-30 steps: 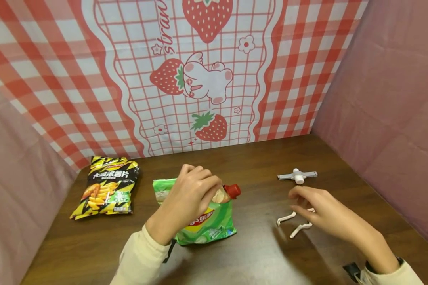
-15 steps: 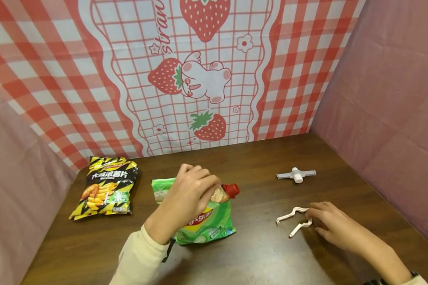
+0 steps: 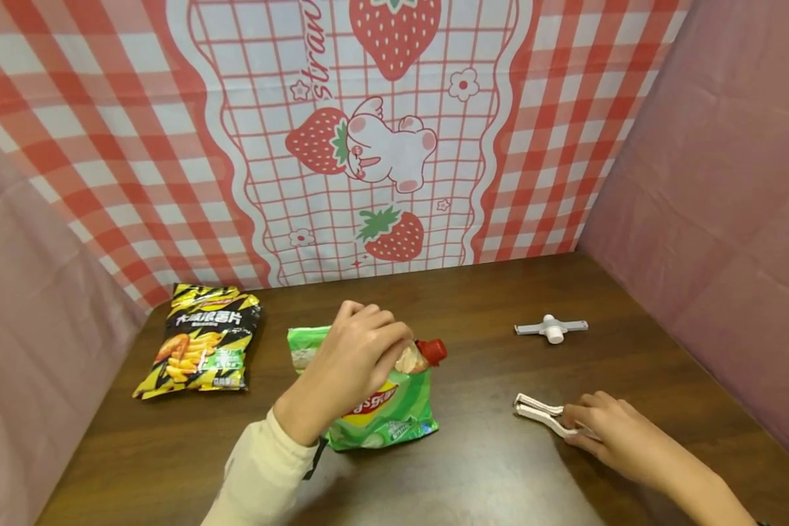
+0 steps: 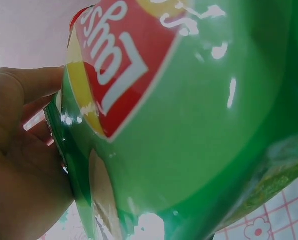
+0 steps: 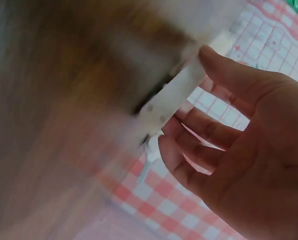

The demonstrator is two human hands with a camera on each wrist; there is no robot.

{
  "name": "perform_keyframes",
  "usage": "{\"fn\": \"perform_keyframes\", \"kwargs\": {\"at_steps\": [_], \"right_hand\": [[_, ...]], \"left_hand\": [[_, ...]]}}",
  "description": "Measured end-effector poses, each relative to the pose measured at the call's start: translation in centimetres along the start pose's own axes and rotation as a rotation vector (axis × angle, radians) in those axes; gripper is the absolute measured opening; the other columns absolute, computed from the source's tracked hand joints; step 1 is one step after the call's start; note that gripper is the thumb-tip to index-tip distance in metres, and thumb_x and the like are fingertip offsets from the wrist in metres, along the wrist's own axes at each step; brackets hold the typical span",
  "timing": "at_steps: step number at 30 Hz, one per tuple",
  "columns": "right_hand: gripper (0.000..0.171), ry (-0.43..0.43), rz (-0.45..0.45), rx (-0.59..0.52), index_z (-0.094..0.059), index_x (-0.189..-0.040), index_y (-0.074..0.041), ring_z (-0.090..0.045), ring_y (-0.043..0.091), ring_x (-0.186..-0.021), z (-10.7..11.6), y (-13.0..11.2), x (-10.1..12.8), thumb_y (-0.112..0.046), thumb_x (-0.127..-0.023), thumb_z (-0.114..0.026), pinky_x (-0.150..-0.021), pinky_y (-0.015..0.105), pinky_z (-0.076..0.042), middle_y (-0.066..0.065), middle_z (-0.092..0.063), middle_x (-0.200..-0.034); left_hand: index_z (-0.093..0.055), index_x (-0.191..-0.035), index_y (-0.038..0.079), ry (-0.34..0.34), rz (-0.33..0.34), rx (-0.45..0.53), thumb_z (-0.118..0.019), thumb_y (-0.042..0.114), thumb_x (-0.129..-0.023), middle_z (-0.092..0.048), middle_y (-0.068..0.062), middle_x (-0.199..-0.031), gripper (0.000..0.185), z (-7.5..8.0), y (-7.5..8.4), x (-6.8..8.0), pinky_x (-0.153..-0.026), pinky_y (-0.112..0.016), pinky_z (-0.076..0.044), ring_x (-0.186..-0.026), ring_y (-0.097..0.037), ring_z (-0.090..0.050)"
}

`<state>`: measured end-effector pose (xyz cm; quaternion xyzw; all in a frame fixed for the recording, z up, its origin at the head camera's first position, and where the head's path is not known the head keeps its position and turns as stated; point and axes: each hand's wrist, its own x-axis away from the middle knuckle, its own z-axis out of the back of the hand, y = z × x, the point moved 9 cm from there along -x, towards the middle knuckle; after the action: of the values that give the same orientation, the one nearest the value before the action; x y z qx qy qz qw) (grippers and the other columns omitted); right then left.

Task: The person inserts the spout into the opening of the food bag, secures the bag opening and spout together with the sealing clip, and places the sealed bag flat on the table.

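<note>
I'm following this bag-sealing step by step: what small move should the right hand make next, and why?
Probably lift the white clip off the table toward the green chip bag. The right hand already pinches it, while the left hand holds the bag's gathered top, which has no clip on it yet.

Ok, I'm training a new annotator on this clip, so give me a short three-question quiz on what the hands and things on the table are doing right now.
1. True or false: the left hand grips the top of the green chip bag.
2. What does the right hand touch? A) the white clip B) the black and yellow chip bag C) the grey and white clip
3. Fill in: the grey and white clip lies on the table, ____ from both hands.

Key: 1 true; 2 A; 3 apart.
</note>
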<state>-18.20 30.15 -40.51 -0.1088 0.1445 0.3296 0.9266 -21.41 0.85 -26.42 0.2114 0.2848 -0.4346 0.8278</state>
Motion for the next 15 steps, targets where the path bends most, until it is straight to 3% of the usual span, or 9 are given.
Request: {"fn": "perform_keyframes", "kwargs": {"at_steps": [6, 11, 15], "right_hand": [[0.025, -0.029, -0.020, -0.115, -0.063, -0.095, -0.024, -0.047, -0.005, -0.073, -0.6, -1.9, -0.8, -0.011, -0.082, -0.080, -0.054, 0.020, -0.044, -0.016, -0.055, -0.087], [0.029, 0.067, -0.045, -0.107, -0.058, -0.094, -0.022, -0.041, -0.007, -0.067, 0.2, -3.0, -2.1, -0.006, -0.082, -0.079, -0.051, 0.015, -0.038, -0.011, -0.046, -0.092], [0.023, 0.134, -0.081, -0.100, -0.060, -0.092, -0.024, -0.044, -0.005, -0.072, 1.1, -3.2, -3.3, -0.009, -0.087, -0.077, -0.055, 0.016, -0.040, -0.012, -0.048, -0.100]], "left_hand": [[-0.075, -0.092, 0.013, 0.009, 0.007, -0.001, -0.071, 0.013, -0.092, -0.068, 0.005, -0.083, 0.004, 0.0, -0.2, -0.1, -0.076, -0.034, -0.037, -0.077, -0.012, -0.057], [-0.075, -0.092, 0.013, 0.008, 0.004, -0.002, -0.071, 0.013, -0.092, -0.068, 0.005, -0.083, 0.004, 0.0, -0.2, -0.1, -0.075, -0.034, -0.037, -0.076, -0.012, -0.056], [-0.075, -0.092, 0.013, 0.012, 0.002, -0.005, -0.071, 0.013, -0.092, -0.068, 0.005, -0.083, 0.004, 0.0, -0.2, 0.0, -0.075, -0.034, -0.038, -0.076, -0.012, -0.057]]}}
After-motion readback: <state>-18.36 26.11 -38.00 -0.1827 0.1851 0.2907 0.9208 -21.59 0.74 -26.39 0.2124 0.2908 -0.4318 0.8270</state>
